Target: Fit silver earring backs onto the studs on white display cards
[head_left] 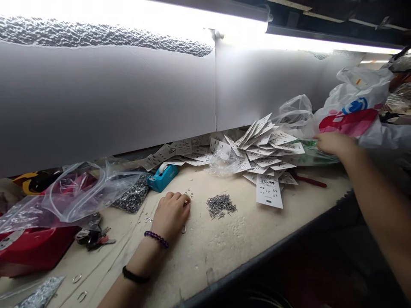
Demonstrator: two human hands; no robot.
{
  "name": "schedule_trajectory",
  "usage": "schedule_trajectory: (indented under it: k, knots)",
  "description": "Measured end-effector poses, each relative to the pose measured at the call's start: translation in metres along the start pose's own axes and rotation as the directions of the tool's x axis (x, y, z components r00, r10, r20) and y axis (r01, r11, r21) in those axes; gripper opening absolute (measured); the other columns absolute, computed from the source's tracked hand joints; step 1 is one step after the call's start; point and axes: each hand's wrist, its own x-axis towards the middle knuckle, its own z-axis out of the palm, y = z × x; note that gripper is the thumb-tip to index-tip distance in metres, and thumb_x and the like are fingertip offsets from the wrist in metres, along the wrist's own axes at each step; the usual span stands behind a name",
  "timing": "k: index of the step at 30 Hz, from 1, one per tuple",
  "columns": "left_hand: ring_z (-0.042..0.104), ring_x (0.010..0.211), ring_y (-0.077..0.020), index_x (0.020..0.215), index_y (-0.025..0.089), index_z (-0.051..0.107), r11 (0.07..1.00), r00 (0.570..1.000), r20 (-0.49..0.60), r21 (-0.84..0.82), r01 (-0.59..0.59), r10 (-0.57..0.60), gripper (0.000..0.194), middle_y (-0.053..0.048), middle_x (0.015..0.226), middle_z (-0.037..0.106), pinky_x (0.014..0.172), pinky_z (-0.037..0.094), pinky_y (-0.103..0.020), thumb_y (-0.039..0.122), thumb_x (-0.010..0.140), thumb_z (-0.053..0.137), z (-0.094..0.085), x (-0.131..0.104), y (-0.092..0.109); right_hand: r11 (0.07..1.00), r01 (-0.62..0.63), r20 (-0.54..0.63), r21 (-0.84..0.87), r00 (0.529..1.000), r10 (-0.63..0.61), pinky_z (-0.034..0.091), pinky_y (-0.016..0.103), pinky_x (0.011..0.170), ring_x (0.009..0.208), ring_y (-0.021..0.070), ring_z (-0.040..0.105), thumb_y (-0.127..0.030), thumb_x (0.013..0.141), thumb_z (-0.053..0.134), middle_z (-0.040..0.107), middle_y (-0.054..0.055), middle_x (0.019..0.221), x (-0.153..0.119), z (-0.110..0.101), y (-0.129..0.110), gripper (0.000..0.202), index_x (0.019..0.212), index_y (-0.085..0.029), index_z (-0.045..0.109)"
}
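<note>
My left hand [171, 211] rests on the worktable, palm down, with its fingers curled in. Small shiny metal bits lie by its fingertips, and whatever it may hold is hidden. Just right of it sits a small heap of silver metal studs [221, 205]. My right hand [337, 143] is stretched out to the far right, at the edge of the plastic bags, its fingers bent together; what is in them cannot be made out. Between the hands spreads a pile of white jewelry cards [266, 149] with small pieces on them.
A blue tape dispenser [163, 176] stands behind my left hand, beside a bag of dark metal pieces [131, 194]. Keys [93, 239] and a red case [35, 252] lie left. A red-handled tool [310, 180] pokes from under the cards. A white shopping bag [353, 111] stands at right.
</note>
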Motion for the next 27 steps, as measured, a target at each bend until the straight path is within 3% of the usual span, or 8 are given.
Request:
schedule_trajectory:
  k: [3,5,8,12,15,18,20,27]
  knots:
    - [0.050,0.086,-0.0267,0.081,0.017,0.062,1.000,1.000,-0.021,0.019,-0.011,0.012,0.025,-0.010,0.085,0.064,0.074,0.040,-0.039,0.027,0.082,0.039,0.001,0.002,0.000,0.995,-0.003,-0.294,0.099,0.955,0.032,0.040,0.030,0.058,0.066,0.0188,0.059,-0.025,0.084,0.042,0.065,0.011,0.070,-0.073,-0.020,-0.031,0.034,0.113,-0.017,0.059]
    - [0.050,0.084,-0.0267,0.078,0.016,0.061,1.000,0.999,-0.037,0.021,-0.016,0.017,0.025,-0.011,0.083,0.064,0.073,0.039,-0.039,0.027,0.082,0.039,0.001,0.003,0.001,0.921,0.290,-0.481,0.259,0.866,-0.137,0.041,0.027,0.057,0.055,0.0153,0.056,-0.023,0.082,0.045,0.063,0.005,0.061,-0.129,-0.020,-0.066,0.027,0.103,-0.019,0.062]
    - [0.050,0.083,-0.0266,0.076,0.017,0.061,1.000,0.999,-0.049,0.001,-0.010,0.010,0.024,-0.012,0.082,0.064,0.073,0.039,-0.040,0.026,0.082,0.039,0.002,0.004,0.002,0.482,0.713,-0.264,0.509,0.662,-0.702,0.039,0.025,0.051,0.048,0.0122,0.054,-0.021,0.083,0.045,0.061,0.000,0.057,-0.191,-0.001,-0.126,0.024,0.101,-0.022,0.061]
    - [0.050,0.084,-0.0252,0.075,0.017,0.060,0.999,0.998,-0.063,-0.034,0.020,-0.023,0.022,-0.011,0.081,0.063,0.075,0.038,-0.039,0.024,0.081,0.040,0.001,0.002,0.000,0.318,0.729,-0.128,0.606,0.484,-0.866,0.034,0.026,0.049,0.052,0.0134,0.055,-0.022,0.086,0.041,0.061,0.000,0.057,-0.211,0.021,-0.184,0.023,0.091,-0.020,0.063]
    - [0.049,0.085,-0.0245,0.077,0.016,0.059,0.993,0.996,-0.074,-0.108,0.049,-0.057,0.021,-0.011,0.083,0.063,0.078,0.037,-0.039,0.023,0.082,0.040,0.000,0.001,-0.004,0.314,0.638,-0.075,0.703,0.505,-0.860,0.034,0.025,0.053,0.056,0.0126,0.057,-0.025,0.086,0.041,0.064,0.001,0.064,-0.188,0.024,-0.207,0.024,0.090,-0.020,0.064]
    - [0.050,0.087,-0.0248,0.080,0.014,0.057,0.971,0.993,-0.071,-0.229,0.074,-0.093,0.021,-0.013,0.088,0.061,0.080,0.037,-0.040,0.024,0.083,0.039,-0.001,0.002,-0.009,0.466,0.418,0.097,0.780,0.655,-0.749,0.036,0.023,0.055,0.059,0.0129,0.057,-0.026,0.084,0.045,0.066,0.002,0.067,-0.156,0.029,-0.228,0.022,0.086,-0.020,0.066]
    - [0.050,0.087,-0.0243,0.081,0.014,0.057,0.940,0.991,-0.063,-0.331,0.089,-0.116,0.022,-0.013,0.088,0.061,0.080,0.038,-0.040,0.026,0.083,0.039,-0.001,0.002,-0.012,0.498,0.340,0.146,0.798,0.692,-0.707,0.036,0.022,0.052,0.058,0.0125,0.057,-0.025,0.083,0.045,0.066,0.002,0.068,-0.141,0.038,-0.242,0.023,0.087,-0.019,0.066]
    - [0.054,0.071,-0.0140,0.079,0.015,0.056,0.682,0.991,0.032,-0.723,0.111,-0.128,0.028,-0.004,0.079,0.062,0.066,0.045,-0.027,0.036,0.084,0.037,-0.004,0.001,-0.004,0.396,0.279,0.058,0.875,0.750,-0.658,0.043,0.021,0.057,0.063,0.0106,0.057,-0.026,0.080,0.052,0.064,0.001,0.076,-0.140,0.052,-0.260,0.017,0.091,-0.018,0.063]
